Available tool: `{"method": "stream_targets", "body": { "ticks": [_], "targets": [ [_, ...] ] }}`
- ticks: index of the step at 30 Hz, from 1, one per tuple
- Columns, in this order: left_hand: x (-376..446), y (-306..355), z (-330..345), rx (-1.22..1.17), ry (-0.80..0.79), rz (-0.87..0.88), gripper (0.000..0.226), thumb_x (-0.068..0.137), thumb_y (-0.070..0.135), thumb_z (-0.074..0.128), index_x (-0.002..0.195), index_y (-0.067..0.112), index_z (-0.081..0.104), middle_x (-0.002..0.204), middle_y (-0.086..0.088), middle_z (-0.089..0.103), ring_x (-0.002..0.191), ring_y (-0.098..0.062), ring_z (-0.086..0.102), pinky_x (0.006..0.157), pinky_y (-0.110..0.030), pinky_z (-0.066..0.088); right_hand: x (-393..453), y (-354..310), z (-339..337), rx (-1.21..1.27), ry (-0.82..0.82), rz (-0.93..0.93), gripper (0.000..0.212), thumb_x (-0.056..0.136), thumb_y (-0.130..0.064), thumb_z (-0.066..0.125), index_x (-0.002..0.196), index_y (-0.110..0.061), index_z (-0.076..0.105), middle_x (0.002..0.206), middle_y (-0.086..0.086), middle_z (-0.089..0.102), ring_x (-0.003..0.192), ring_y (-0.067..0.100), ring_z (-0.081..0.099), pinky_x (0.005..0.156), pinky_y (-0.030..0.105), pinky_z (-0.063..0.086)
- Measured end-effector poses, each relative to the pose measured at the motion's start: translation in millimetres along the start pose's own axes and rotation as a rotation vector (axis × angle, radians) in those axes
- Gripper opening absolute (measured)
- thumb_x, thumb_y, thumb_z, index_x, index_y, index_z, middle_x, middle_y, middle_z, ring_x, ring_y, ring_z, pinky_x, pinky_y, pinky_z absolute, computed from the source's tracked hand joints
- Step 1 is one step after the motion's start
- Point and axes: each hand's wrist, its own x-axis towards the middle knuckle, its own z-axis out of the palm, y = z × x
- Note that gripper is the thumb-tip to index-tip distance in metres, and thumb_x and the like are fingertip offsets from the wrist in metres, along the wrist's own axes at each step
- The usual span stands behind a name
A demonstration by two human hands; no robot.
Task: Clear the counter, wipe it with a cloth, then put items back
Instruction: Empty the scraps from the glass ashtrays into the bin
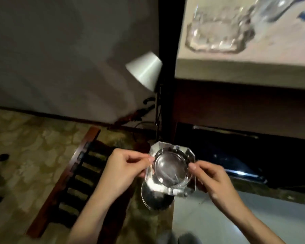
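Both hands pinch the glass ashtray point(172, 169) by opposite edges, left hand point(125, 170) and right hand point(213, 180) curled on its rim, holding it low, clear of the counter point(236, 67). Best keep it level and set it down gently; thick glass is slippery.

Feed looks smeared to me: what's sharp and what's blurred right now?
Head view: the glass ashtray and both hands, left hand and right hand, are fairly sharp; the glassware on the counter is motion-blurred; the room is dim, with glare on the ashtray's lower-left edge.
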Motion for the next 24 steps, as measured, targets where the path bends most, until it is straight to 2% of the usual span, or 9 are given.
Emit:
{"method": "stream_targets", "body": {
  "ticks": [5,8,11,13,15,17,19,21,24],
  "targets": [
    [-21.0,90.0,-7.5,0.104,-0.115,0.174,0.011,0.079,0.013,0.075,0.069,0.015,0.079,0.057,-0.002,0.07,0.052,-0.006,0.059,0.055,-0.016,0.045,-22.2,-85.4,-18.6,0.06,0.092,-0.016,0.039,0.084,-0.025,0.06,0.046,-0.016,0.054,0.041,-0.003,0.042,0.039,0.009,0.038,0.04,0.017,0.029],
    [-23.3,129.8,-5.1,0.144,-0.179,0.213,0.013,0.08,0.017,0.074,0.068,0.013,0.079,0.054,-0.004,0.067,0.051,-0.007,0.057,0.058,-0.023,0.045,-32.4,-125.0,-32.8,0.005,0.09,-0.031,0.038,0.081,-0.032,0.062,0.049,-0.013,0.059,0.042,0.003,0.05,0.04,0.015,0.044,0.04,0.02,0.032],
    [-19.9,163.6,1.0,0.122,-0.218,0.228,0.013,0.074,0.027,0.08,0.072,0.014,0.079,0.063,-0.009,0.07,0.061,-0.017,0.063,0.069,-0.036,0.054,-38.0,-159.0,-51.2,0.021,0.088,-0.032,0.039,0.076,-0.041,0.061,0.055,-0.008,0.057,0.045,0.013,0.055,0.033,0.016,0.04,0.036,0.018,0.027],
    [-15.5,182.2,6.5,0.078,-0.21,0.222,0.009,0.079,0.019,0.077,0.074,0.011,0.079,0.067,-0.012,0.071,0.066,-0.023,0.065,0.076,-0.044,0.058,-34.0,-178.2,-64.3,0.003,0.077,-0.063,0.04,0.077,-0.041,0.06,0.057,-0.007,0.056,0.046,0.015,0.056,0.031,0.015,0.039,0.036,0.017,0.025],
    [-7.9,201.0,14.8,0.065,-0.209,0.238,0.01,0.082,0.011,0.072,0.075,0.008,0.078,0.069,-0.011,0.071,0.068,-0.024,0.064,0.075,-0.04,0.058,-24.9,-195.6,-80.9,-0.033,0.065,-0.1,0.041,0.079,-0.042,0.059,0.061,-0.006,0.057,0.047,0.014,0.056,0.031,0.015,0.039,0.036,0.018,0.025],
    [2.4,218.9,24.7,0.064,-0.211,0.272,0.011,0.082,0.012,0.071,0.075,0.006,0.078,0.066,-0.007,0.069,0.066,-0.019,0.063,0.062,-0.026,0.054,-10.0,-209.6,-100.0,-0.063,0.052,-0.126,0.041,0.084,-0.041,0.058,0.063,-0.005,0.057,0.047,0.013,0.056,0.032,0.015,0.038,0.036,0.019,0.025],
    [13.2,239.0,36.0,0.104,-0.198,0.311,0.013,0.082,0.013,0.071,0.075,0.005,0.077,0.062,-0.003,0.067,0.06,-0.009,0.058,0.05,-0.012,0.041,6.4,-225.3,-120.2,-0.089,0.022,-0.134,0.041,0.09,-0.036,0.056,0.062,-0.006,0.056,0.049,0.013,0.057,0.032,0.014,0.039,0.037,0.02,0.026],
    [27.5,259.3,47.3,0.168,-0.167,0.35,0.015,0.082,0.02,0.073,0.073,0.009,0.078,0.06,-0.009,0.064,0.056,-0.008,0.049,0.049,-0.012,0.035,25.5,-241.0,-143.9,-0.123,-0.022,-0.128,0.04,0.094,-0.033,0.055,0.061,-0.01,0.054,0.05,0.013,0.059,0.033,0.014,0.04,0.037,0.021,0.028],
    [48.7,285.9,61.7,0.176,-0.113,0.363,0.017,0.076,0.028,0.078,0.074,0.012,0.079,0.072,-0.025,0.068,0.06,-0.015,0.052,0.052,-0.018,0.042,58.9,-263.3,-174.2,-0.183,-0.084,-0.137,0.038,0.096,-0.031,0.054,0.065,-0.008,0.058,0.05,0.011,0.06,0.034,0.013,0.043,0.038,0.022,0.031]
  ]
}}
